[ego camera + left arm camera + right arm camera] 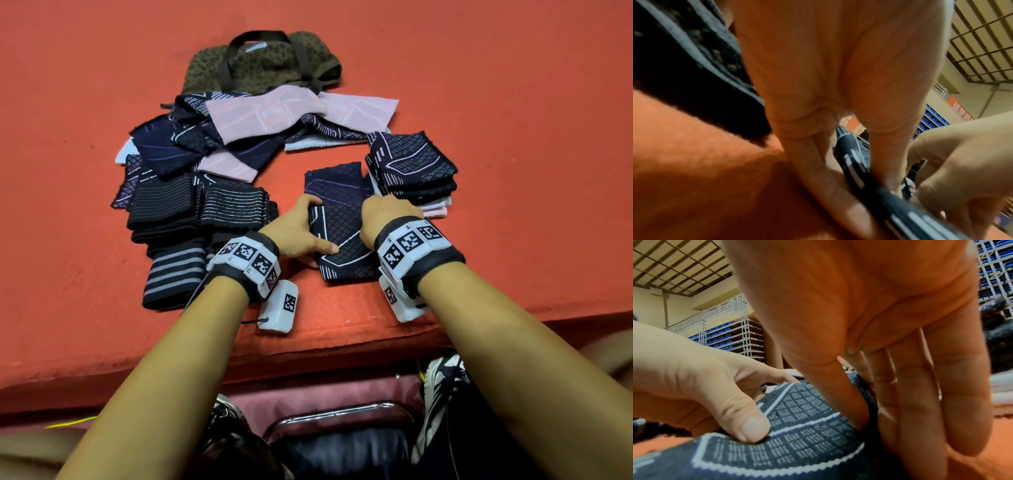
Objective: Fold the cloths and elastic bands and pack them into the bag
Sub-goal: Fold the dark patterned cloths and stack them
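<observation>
**Both hands on a navy cloth at the table's near edge**

Orange felt covers the table [513, 85], and beyond it the wrist views show a hall with a gridded ceiling and racks of blue seats.

At centre frame in the head view the left hand [297, 229] grips the left edge of a navy cloth [342, 219]: its thumb presses on top near the lower left corner and its fingers curl round the edge. The left wrist view, blurred, shows that edge pinched between thumb and fingers [818, 170]. The right hand [387, 214] holds the cloth's right edge; in the right wrist view its thumb lies on the patterned top and its fingers [941, 402] reach down past the edge, nearly straight, so whether they close beneath I cannot tell. The cloth's near part lies flat on the felt, with a fold across it where the hands meet it.

Just right of the cloth, touching the right hand, stands a stack [414, 164] of folded cloths, navy above, pale and pink below. Left of centre lie striped elastic bands [191, 209], some folded, overlapping one another. Above them, upper centre, is a loose heap of cloths [239, 133], navy and pink. At the top of the frame, behind the heap, lies the bag [263, 61], olive with dark spots and black handles.
</observation>
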The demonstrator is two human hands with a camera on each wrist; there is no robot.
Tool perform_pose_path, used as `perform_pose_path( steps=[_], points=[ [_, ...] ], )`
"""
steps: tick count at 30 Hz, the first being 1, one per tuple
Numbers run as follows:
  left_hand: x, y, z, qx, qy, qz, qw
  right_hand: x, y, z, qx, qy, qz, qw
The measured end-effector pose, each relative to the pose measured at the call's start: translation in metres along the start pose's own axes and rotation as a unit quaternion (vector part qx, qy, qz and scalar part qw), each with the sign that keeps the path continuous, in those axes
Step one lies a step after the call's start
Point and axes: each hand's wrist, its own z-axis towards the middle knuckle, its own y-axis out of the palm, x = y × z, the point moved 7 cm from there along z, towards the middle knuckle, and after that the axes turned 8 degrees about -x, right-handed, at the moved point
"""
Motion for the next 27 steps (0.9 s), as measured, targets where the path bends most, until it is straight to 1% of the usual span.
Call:
perform_pose_path(
  steps=[6,10,13,19,22,25,27],
  points=[
    [0.001,0.000,-0.004,-0.037,-0.017,0.009,0.999,-0.001,0.001,0.002,-0.008,-0.011,-0.007,1.000],
    [0.005,0.004,-0.005,-0.019,-0.012,0.035,0.999,-0.001,0.003,-0.001,0.011,-0.019,-0.007,1.000],
    [0.000,0.004,0.002,-0.014,0.004,0.049,0.999,-0.001,0.005,-0.001,-0.004,-0.023,0.004,1.000],
    [0.007,0.004,-0.004,-0.012,0.044,0.001,0.999,-0.004,0.006,0.000,-0.032,-0.074,0.008,0.997],
    [0.014,-0.001,-0.005,-0.011,0.059,-0.011,0.998,-0.003,-0.001,-0.002,-0.038,-0.083,0.027,0.995],
    [0.019,-0.011,-0.004,0.015,0.075,-0.036,0.996,0.001,-0.014,-0.002,-0.013,-0.078,0.067,0.995],
    [0.021,-0.022,-0.003,0.057,0.089,-0.059,0.993,0.005,-0.022,0.002,0.021,-0.067,0.116,0.991]
  ],
)
